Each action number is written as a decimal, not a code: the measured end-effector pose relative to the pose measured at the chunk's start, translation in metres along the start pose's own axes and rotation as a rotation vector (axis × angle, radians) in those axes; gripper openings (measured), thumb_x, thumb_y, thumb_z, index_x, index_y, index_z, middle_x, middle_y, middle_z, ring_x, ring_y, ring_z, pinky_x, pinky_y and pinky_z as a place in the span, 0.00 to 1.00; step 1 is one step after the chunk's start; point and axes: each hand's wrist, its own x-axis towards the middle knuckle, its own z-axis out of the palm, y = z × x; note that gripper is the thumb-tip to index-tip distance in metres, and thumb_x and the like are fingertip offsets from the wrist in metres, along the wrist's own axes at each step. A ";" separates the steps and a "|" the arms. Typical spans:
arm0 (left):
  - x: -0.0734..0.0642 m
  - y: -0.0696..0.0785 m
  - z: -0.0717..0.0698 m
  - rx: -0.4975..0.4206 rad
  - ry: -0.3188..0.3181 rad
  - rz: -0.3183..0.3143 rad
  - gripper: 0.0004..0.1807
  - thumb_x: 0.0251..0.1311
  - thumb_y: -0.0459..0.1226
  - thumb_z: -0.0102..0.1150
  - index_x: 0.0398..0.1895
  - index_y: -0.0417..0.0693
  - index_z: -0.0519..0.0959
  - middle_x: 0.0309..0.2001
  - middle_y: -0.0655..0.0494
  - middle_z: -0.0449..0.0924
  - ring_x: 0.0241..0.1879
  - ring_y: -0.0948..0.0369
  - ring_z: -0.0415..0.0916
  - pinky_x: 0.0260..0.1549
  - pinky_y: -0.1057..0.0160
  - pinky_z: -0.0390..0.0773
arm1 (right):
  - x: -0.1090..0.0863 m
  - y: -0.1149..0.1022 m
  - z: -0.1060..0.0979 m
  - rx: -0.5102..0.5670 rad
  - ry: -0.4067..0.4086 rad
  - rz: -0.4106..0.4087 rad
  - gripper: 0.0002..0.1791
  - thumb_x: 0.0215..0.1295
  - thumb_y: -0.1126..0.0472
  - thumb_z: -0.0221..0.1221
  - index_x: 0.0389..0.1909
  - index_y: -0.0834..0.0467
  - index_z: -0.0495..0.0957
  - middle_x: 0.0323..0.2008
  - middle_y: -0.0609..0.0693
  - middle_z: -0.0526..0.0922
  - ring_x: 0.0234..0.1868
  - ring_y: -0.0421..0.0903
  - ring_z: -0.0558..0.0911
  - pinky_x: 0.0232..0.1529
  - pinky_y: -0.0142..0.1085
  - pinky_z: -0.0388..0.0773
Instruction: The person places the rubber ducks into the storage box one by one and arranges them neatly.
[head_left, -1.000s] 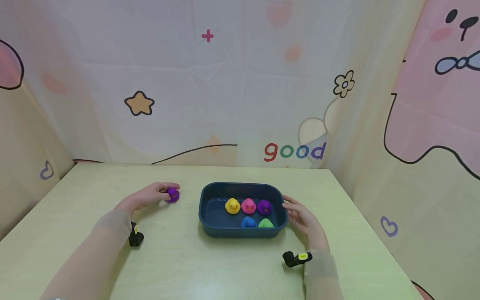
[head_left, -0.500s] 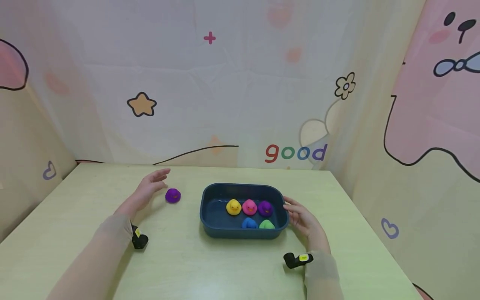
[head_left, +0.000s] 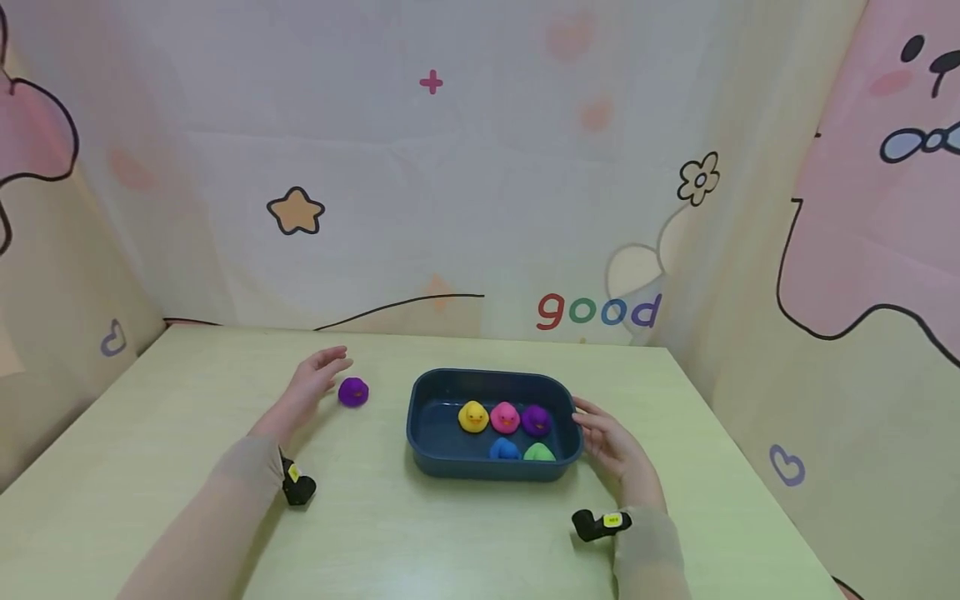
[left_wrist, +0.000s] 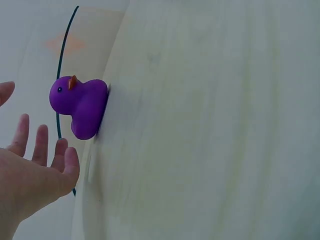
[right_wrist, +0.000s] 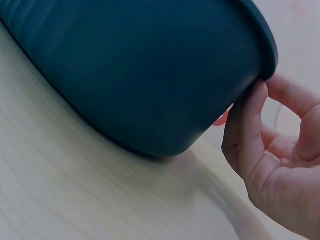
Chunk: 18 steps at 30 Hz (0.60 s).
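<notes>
A purple rubber duck (head_left: 353, 392) sits on the table left of the dark blue bin. Beside it, my left hand (head_left: 309, 385) holds nothing, its fingers spread and relaxed. In the left wrist view the duck (left_wrist: 87, 107) stands just beyond the fingertips. My right hand (head_left: 617, 448) rests its fingers against the right end of the bin (head_left: 487, 469). From the right wrist, the fingertips of that hand (right_wrist: 280, 170) touch the outer wall right under the rim. Inside the bin are a yellow duck (head_left: 473, 417), a pink duck (head_left: 505, 418) and another purple duck (head_left: 536, 421).
A blue duck (head_left: 505, 450) and a green duck (head_left: 539, 452) also lie in the bin, partly hidden by its front wall. The pale table (head_left: 360, 533) meets a printed cloth backdrop (head_left: 375, 167) at the back and sides.
My left hand has let go of the purple duck and drawn back from it; the duck stays on the table. The right hand keeps its place at the bin. The head view has shifted slightly.
</notes>
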 end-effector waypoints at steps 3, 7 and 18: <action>0.001 -0.003 0.001 0.034 -0.026 0.006 0.35 0.70 0.40 0.53 0.75 0.36 0.53 0.75 0.37 0.51 0.74 0.44 0.51 0.72 0.45 0.55 | -0.001 0.000 0.000 0.015 -0.006 -0.003 0.15 0.72 0.73 0.41 0.55 0.56 0.64 0.38 0.43 0.84 0.33 0.34 0.83 0.36 0.24 0.80; 0.001 -0.008 -0.001 0.080 -0.054 0.022 0.38 0.66 0.38 0.58 0.74 0.35 0.54 0.75 0.36 0.51 0.74 0.41 0.49 0.72 0.44 0.53 | -0.002 0.000 0.000 0.032 -0.016 -0.007 0.15 0.73 0.73 0.41 0.55 0.56 0.65 0.38 0.44 0.85 0.33 0.34 0.84 0.36 0.24 0.81; -0.002 -0.013 0.003 0.254 -0.084 0.001 0.39 0.57 0.35 0.68 0.70 0.36 0.62 0.71 0.31 0.58 0.70 0.39 0.57 0.71 0.45 0.55 | 0.009 0.009 -0.011 0.016 -0.001 -0.023 0.15 0.74 0.72 0.40 0.50 0.52 0.70 0.38 0.43 0.85 0.31 0.34 0.84 0.34 0.24 0.80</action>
